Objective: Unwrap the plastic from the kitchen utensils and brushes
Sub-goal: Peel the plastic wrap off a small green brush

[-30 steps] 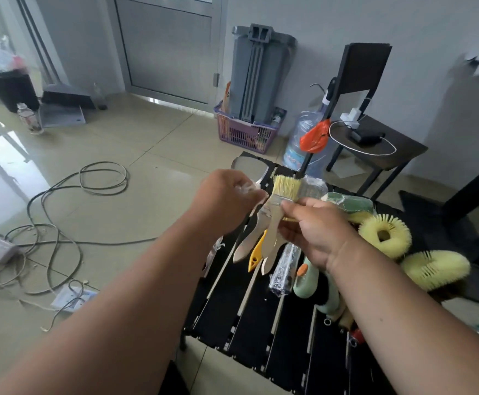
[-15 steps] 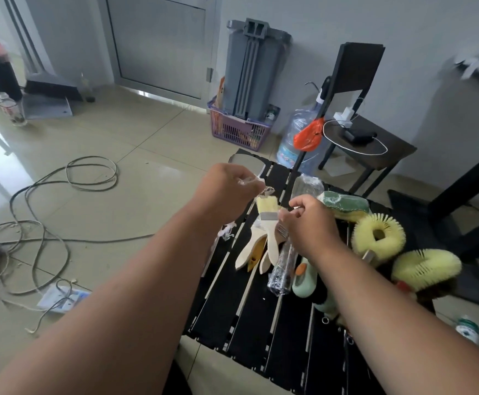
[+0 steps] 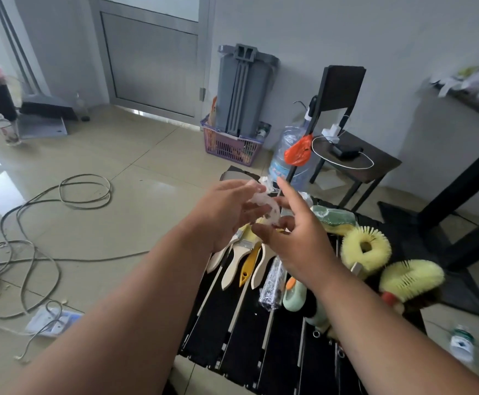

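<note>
- The left hand (image 3: 226, 212) held a crumpled wad of thin, clear plastic wrap (image 3: 262, 199) above the far part of the table (image 3: 244, 332), its fingers curled round the film.
- The right hand (image 3: 295, 238) was beside it, forefinger stretched straight and pointing away, while thumb and lower fingers pinched the hanging end of the same film.
- The table was low, black and built of long slats with pale strips showing in the gaps between them.
- Below the hands, three flat paintbrushes (image 3: 239, 262) with pale, smooth wooden handles lay side by side near the table's far left edge, their handles pointing toward the person; the bristle ends were largely hidden by the hands.
- A yellow plastic utensil (image 3: 248, 266) with a tapered handle and a slot near its tip lay among those handles.
- Just to the right of them lay a slim, rod-shaped item in shiny, wrinkled plastic (image 3: 272, 283), wrapped along its length.
- Next to that lay a mint-green, rounded plastic handle (image 3: 295, 296) with an orange spot.
- Toward the right edge sat two yellow brushes bent into loops, both thick with soft spiky bristles: one ring-shaped (image 3: 365, 249), the other (image 3: 410, 276) nearer the edge.
- At the far right part of the table lay a green and yellow sponge-like piece (image 3: 336, 219) under glossy film.
- On the tiled floor to the left of the table sprawled loose grey cables (image 3: 33, 223).
</note>
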